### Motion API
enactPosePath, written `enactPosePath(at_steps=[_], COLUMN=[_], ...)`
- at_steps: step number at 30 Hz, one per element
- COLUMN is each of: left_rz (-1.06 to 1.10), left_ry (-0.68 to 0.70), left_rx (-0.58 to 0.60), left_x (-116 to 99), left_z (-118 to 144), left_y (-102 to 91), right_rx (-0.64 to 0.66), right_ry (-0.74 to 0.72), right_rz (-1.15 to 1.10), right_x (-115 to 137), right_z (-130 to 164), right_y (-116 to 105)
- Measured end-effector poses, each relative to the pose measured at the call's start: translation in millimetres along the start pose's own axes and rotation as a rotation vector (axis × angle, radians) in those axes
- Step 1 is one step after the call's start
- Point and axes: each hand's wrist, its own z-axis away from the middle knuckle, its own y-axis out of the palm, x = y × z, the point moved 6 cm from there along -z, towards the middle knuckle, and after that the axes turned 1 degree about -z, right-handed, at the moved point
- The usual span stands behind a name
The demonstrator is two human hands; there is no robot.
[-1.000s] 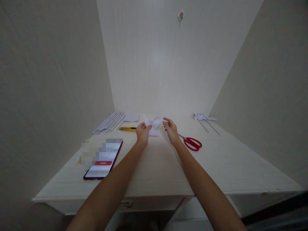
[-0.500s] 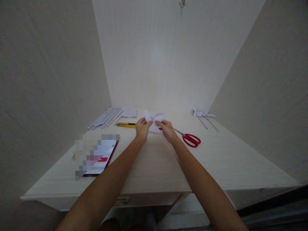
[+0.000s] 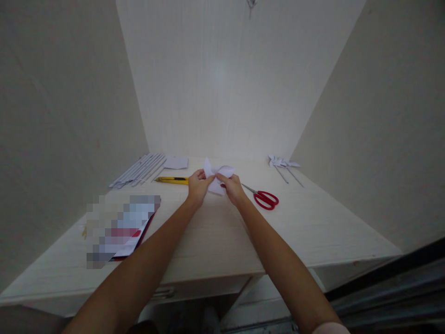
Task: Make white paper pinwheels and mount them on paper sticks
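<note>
Between my hands is a white paper pinwheel [image 3: 225, 170], its corners curled in toward the middle. My left hand [image 3: 199, 189] pinches its left side, thumb on the centre. From the right, my right hand [image 3: 232, 188] presses thumb and fingers onto the folded centre. One flat corner hangs below the thumbs. The pinwheel is held just over the desk. To the left of my left hand lies a yellow utility knife [image 3: 172, 180], and right of my right hand lie red-handled scissors [image 3: 266, 200], blades pointing back left.
White paper sticks [image 3: 141, 171] lie in a row at the back left, beside flat white paper [image 3: 176, 162]. Finished-looking pinwheels on sticks [image 3: 283, 163] rest at the back right. A partly blurred tablet-like item [image 3: 130, 248] lies front left. Walls enclose the desk [image 3: 313, 232] on three sides.
The thumbs have come together at the pinwheel's centre, and the pinwheel is turned slightly. The whole view has shifted, so things on the desk appear further left.
</note>
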Motion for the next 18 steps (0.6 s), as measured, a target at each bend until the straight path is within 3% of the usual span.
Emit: enactPosePath(at_steps=[18], left_rz=[0.014], left_ry=[-0.024], left_rx=[0.070], left_x=[-0.6], left_z=[5.1], left_y=[5.4], right_rx=[-0.016], right_ry=[-0.001], right_rz=[-0.044], right_x=[1.1], right_z=[-0.7], right_y=[-3.3])
